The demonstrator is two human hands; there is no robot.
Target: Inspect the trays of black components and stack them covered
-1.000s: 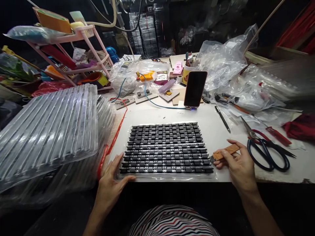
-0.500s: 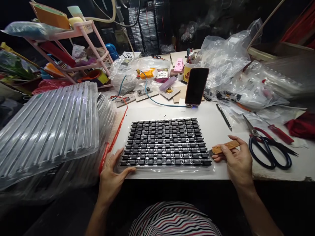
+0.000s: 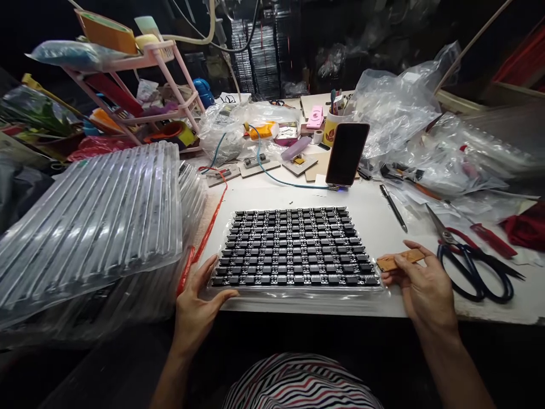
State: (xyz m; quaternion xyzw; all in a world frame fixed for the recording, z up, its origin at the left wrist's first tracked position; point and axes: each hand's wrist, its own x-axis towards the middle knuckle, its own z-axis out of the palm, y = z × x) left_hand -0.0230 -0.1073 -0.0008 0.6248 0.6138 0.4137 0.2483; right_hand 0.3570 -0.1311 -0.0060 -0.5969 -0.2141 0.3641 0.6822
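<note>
A clear plastic tray lies on the white work surface, filled with rows of small black electronic modules. My left hand grips its front left corner, the thumb along the front edge and the fingers at the left side. In my right hand is a flat tan-brown strip-like tool, pinched between thumb and fingers. Its left end meets the tray's right edge, and the fingers under it are close to that edge.
Stacked clear trays rise at left beside a red ribbon. A phone stands behind the filled tray. Scissors, a pen and a red-handled tool lie at right. Plastic bags crowd the back.
The view has shifted slightly left. My right hand and the tan-brown tool have moved a little to the right; the tool's dark tip, visible before, no longer shows. The left hand keeps its corner.
</note>
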